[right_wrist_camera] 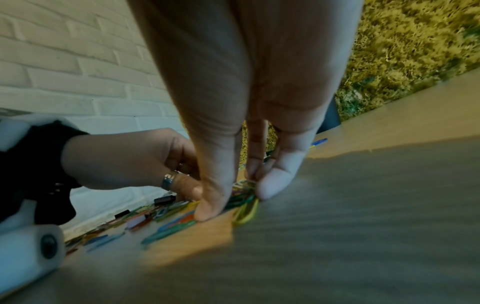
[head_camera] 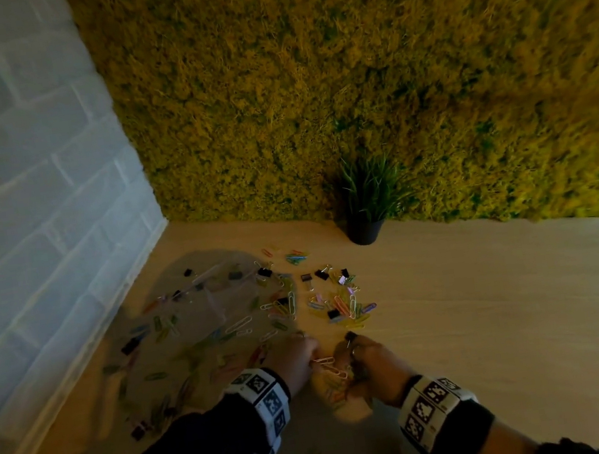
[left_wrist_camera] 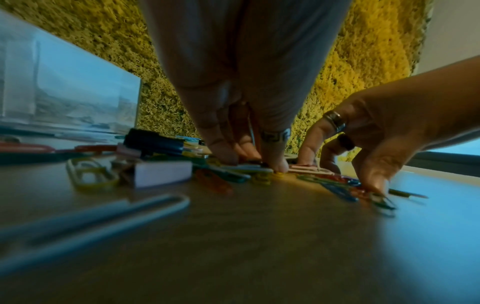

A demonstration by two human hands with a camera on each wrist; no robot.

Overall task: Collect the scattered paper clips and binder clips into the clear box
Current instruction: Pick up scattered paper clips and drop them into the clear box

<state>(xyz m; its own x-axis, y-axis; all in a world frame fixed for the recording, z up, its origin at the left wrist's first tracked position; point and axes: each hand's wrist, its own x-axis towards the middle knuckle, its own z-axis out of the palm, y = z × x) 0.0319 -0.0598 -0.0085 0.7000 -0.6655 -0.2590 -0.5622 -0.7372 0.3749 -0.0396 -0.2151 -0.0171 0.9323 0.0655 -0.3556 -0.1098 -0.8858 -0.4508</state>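
Observation:
My two hands meet low at the table's near middle over a small heap of coloured paper clips (head_camera: pixel 332 378). My left hand (head_camera: pixel 300 355) has its fingertips (left_wrist_camera: pixel 275 166) curled down onto the heap and pinches pink clips. From the other side my right hand (head_camera: pixel 363 362) closes thumb (right_wrist_camera: pixel 210 209) and fingers round clips (right_wrist_camera: pixel 244 211). The clear box (head_camera: pixel 167 280) stands to the left by the brick wall, with clips showing through it. More paper clips (head_camera: pixel 347 306) and black binder clips (head_camera: pixel 322 273) lie scattered beyond my hands.
A small dark pot with a green plant (head_camera: pixel 363 229) stands against the moss wall at the back. The white brick wall (head_camera: pixel 21 227) bounds the table on the left. A white binder clip (left_wrist_camera: pixel 163 172) and a yellow paper clip (left_wrist_camera: pixel 91 174) lie near my left hand.

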